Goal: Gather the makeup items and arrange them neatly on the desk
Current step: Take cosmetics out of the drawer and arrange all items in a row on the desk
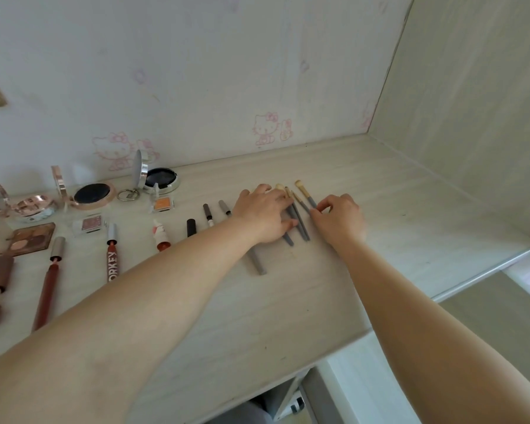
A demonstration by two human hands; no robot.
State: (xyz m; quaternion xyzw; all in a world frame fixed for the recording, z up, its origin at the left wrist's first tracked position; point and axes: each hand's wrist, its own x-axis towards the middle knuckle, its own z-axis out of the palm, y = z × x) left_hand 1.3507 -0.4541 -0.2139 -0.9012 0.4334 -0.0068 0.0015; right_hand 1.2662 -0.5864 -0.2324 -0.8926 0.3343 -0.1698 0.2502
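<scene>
I am seeing two bare forearms reaching in from the bottom edge, with no sleeves showing anywhere along them. My left hand (265, 214) and right hand (340, 220) are wearing no gloves, rings or watch, and the wrists are carrying no bands.

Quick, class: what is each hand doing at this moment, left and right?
Left hand: open, fingers resting flat on the grey-handled makeup brushes.
Right hand: fingers curled, pinching the handle of the rightmost brush.
</scene>
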